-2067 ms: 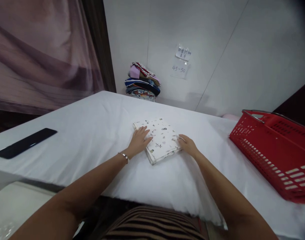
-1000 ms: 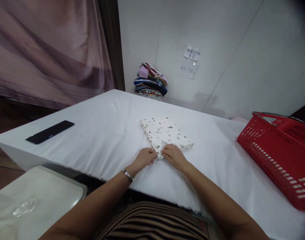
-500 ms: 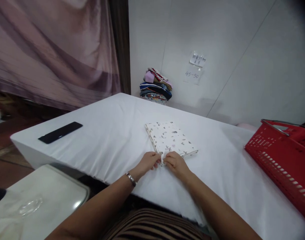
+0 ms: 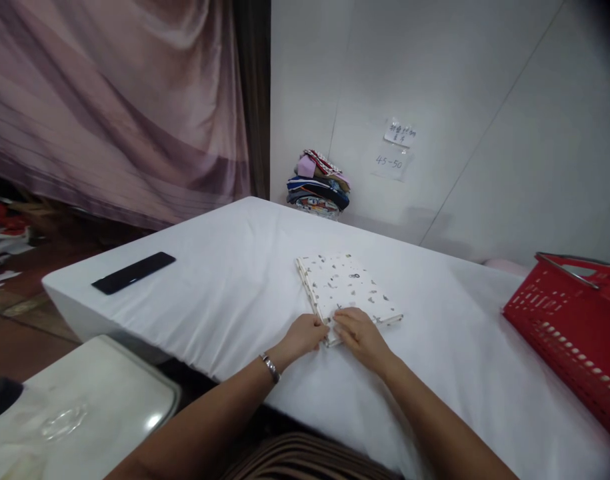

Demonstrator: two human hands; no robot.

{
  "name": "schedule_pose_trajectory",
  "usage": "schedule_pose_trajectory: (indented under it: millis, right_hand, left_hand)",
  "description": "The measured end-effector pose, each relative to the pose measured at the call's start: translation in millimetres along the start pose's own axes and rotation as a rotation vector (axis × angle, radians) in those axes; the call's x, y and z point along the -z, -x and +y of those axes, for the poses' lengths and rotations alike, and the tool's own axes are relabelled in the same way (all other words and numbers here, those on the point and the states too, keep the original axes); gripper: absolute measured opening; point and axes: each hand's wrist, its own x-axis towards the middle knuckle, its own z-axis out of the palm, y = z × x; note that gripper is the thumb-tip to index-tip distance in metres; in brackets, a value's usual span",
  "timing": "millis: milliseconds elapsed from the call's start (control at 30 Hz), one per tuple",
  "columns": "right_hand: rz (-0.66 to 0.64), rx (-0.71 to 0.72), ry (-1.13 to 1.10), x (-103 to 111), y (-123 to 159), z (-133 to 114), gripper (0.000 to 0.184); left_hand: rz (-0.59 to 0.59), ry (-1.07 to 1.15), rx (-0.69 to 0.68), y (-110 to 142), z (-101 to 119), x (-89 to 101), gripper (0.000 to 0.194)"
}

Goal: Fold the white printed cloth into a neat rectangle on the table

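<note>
A folded white cloth (image 4: 352, 283) with a small scattered print lies in a flat rectangle on the white-covered table, its near corner towards me. My left hand (image 4: 307, 333) is closed at that corner, thumb and fingers pinching the layered edge. Over the same corner rests my right hand (image 4: 362, 339), with its fingers laid on the top layer and the thumb apart from them. The fingers partly hide the corner of the cloth.
A red plastic basket (image 4: 575, 333) stands on the right of the table (image 4: 225, 267). A flat black object (image 4: 133, 273) lies at the left. Behind the far edge is a stack of folded fabrics (image 4: 319, 190) by the wall. A white glossy surface (image 4: 109, 387) adjoins at lower left.
The raised, bunched bit of cloth at the near corner now lies flatter. My right hand has gone from pinching it to resting on top. The whole view has shifted slightly.
</note>
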Motion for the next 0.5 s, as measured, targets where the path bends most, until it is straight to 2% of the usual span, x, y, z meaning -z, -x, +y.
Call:
schedule_pose_trajectory:
  millis: [100, 233, 333, 400, 500]
  right_hand:
    - [-0.045, 0.027, 0.065, -7.7, 0.0, 4.8, 0.023]
    - [-0.027, 0.035, 0.086, -14.4, 3.3, 6.6, 0.023]
    - [-0.019, 0.038, 0.089, -15.3, 5.1, 7.3, 0.022]
    - [-0.013, 0.039, 0.091, -15.9, 6.2, 8.4, 0.022]
    - [-0.003, 0.044, 0.092, -18.1, 7.9, 10.3, 0.023]
  left_hand:
    - [0.018, -0.085, -0.018, -9.1, 4.9, 9.2, 0.026]
    - [0.15, -0.283, -0.045, -26.1, 16.3, 23.2, 0.041]
    - [0.234, -0.414, -0.059, -35.6, 16.4, 26.1, 0.037]
    - [0.239, -0.441, -0.066, -39.2, 10.8, 25.2, 0.032]
    - [0.167, -0.415, -0.07, -43.2, 2.7, 25.6, 0.033]
